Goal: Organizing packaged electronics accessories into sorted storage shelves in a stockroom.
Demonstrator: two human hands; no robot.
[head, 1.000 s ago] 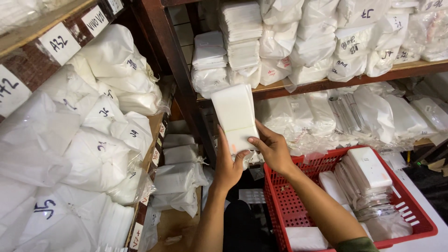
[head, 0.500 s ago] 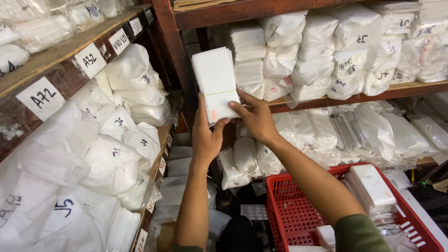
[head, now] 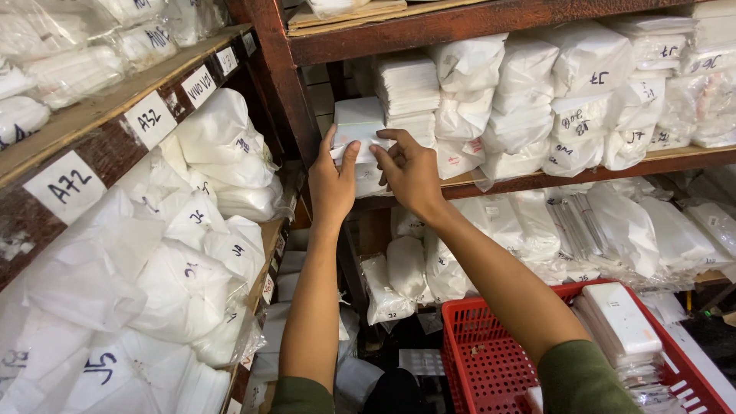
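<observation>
Packet (head: 357, 123) on shelf (head: 537, 178) | my left hand (head: 331, 184) and right hand (head: 410, 170) both gripping it | could slip off, edge perch imo

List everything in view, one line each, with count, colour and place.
white packet stack: one, white, on the wooden shelf, held by both hands
wooden shelf: one, dark brown, centre to right
bagged white packs: many, white in clear plastic, right along that shelf
side shelves: two levels, brown with white paper labels, left, full of white bags
red basket: one, red, lower right, holding clear-wrapped packs
left hand: against the stack's left side
right hand: fingers on the stack's front
</observation>
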